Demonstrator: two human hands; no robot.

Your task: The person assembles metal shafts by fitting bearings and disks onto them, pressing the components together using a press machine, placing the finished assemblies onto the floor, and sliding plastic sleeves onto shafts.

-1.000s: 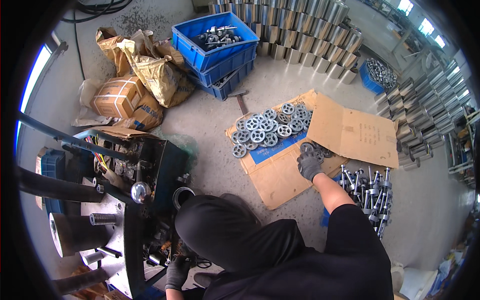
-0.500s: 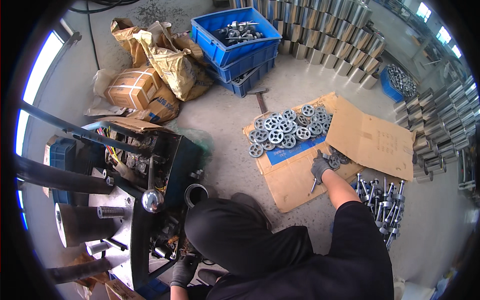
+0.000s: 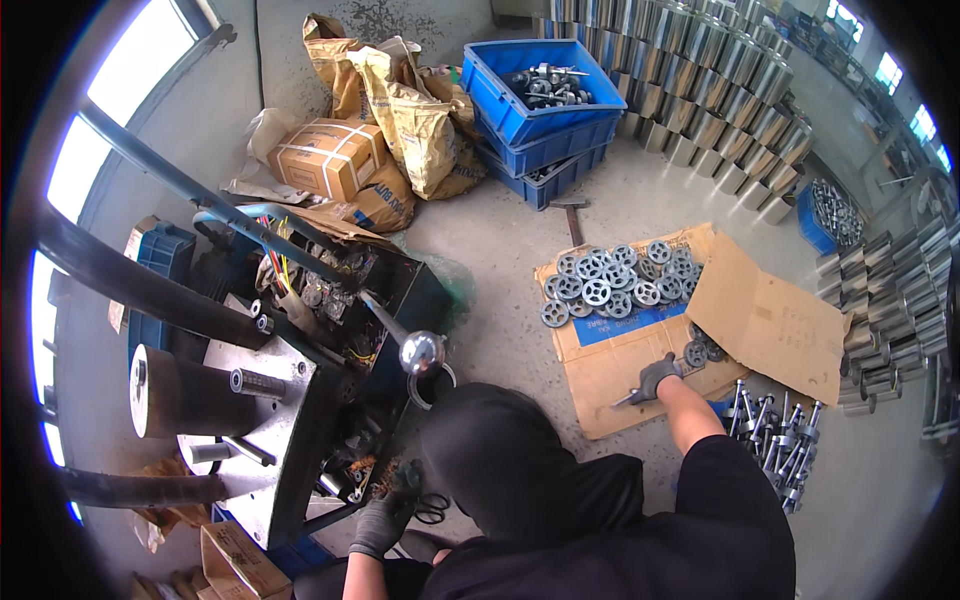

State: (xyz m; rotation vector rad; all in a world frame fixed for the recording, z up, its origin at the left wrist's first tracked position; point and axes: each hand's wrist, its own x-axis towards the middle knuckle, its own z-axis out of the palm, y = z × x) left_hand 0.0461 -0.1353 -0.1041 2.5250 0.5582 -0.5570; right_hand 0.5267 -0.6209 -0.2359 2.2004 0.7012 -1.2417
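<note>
My right hand (image 3: 659,379), in a grey glove, reaches over flattened cardboard (image 3: 597,408) with its fingers closed on a thin metal pin (image 3: 627,399) pointing left. Just beyond it lie a few loose grey wheels (image 3: 697,352), partly under a cardboard flap. Several spoked metal wheels (image 3: 596,292) are heaped on the far part of the sheet. My left hand (image 3: 384,522), gloved too, is raised by the machine's lower edge, its fingers curled around something dark that I cannot make out. Black scissors handles (image 3: 432,508) show beside it.
A machine (image 3: 290,430) with thick bars and a lever ball (image 3: 421,353) stands left. A hammer (image 3: 572,215) lies beyond the cardboard. Stacked blue crates (image 3: 545,120), sacks (image 3: 415,120) and metal cylinders (image 3: 700,100) fill the back. Bolts with rollers (image 3: 775,435) lie right.
My right hand has drawn back from the loose wheels toward me, still with the pin. My left hand has risen beside the machine. The whole view has shifted rightward.
</note>
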